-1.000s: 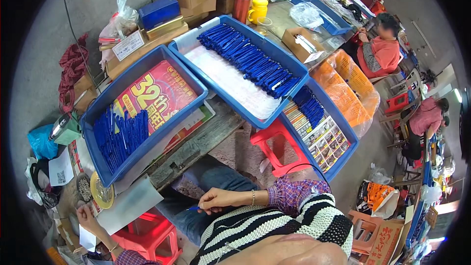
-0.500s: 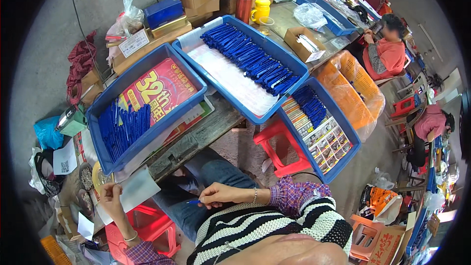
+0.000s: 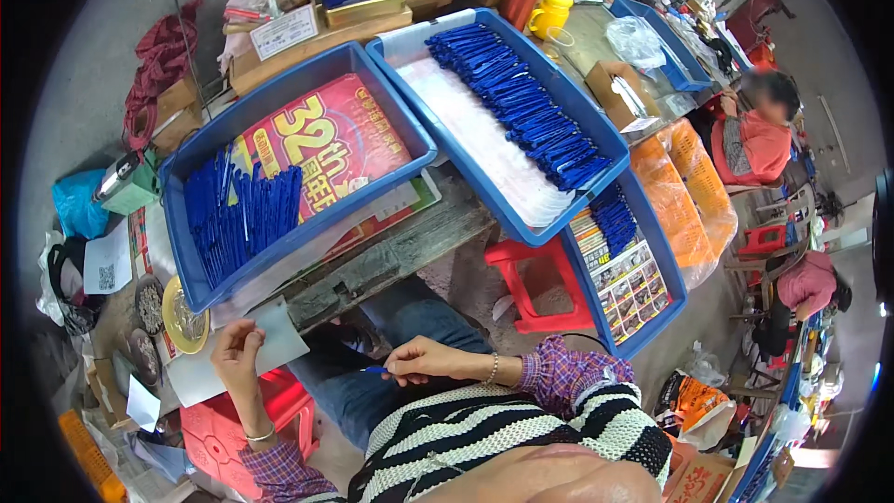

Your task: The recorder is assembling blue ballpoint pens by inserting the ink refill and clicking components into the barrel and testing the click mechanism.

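My right hand is closed on a slim blue pen above my lap; only its blue tip shows past the fingers. My left hand is raised over a pale grey sheet at the bench edge, with thumb and fingertips together. Whatever they pinch is too small to make out. Beside it stands a yellow bowl with small bits inside. In front, a blue tray holds a bundle of blue pens on a red printed sheet.
A second blue tray holds a long row of blue pens. A third tray stands right of a red stool. Another red stool is below my left hand. Orange crates and a seated person are farther right.
The view has shifted, so the trays appear displaced. My left hand has moved slightly right and up, over the grey sheet. My right hand still holds the pen, nearly in place.
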`<state>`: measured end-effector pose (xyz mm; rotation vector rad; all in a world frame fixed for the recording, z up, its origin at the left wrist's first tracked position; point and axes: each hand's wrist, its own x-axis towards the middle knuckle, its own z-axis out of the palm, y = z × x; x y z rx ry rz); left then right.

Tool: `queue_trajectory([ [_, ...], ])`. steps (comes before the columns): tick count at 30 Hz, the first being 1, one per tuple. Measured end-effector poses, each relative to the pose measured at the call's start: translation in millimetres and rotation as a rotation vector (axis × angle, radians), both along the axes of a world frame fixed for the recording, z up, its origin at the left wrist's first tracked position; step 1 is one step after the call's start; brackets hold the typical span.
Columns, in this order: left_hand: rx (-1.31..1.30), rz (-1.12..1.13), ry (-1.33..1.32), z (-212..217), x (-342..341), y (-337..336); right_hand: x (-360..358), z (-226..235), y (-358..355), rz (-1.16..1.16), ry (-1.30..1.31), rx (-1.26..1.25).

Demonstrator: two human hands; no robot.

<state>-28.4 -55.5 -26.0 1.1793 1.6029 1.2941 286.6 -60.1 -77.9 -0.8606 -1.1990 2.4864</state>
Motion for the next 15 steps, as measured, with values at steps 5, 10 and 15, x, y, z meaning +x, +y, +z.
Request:
queue_trajectory([
  [5, -0.100, 0.062, 0.058, 10.2, 1.1, -3.1, -12.9, 1.1, 13.3, 0.058, -0.052, -0.010],
  [10, -0.110, 0.050, -0.013, 27.9, 14.2, -0.9, -15.6, 17.7, 15.0, 0.070, -0.144, -0.010],
  [15, 0.052, 0.015, 0.117, 16.0, 16.1, -27.8, -23.4, 15.7, 6.4, 0.154, -0.228, -0.014],
])
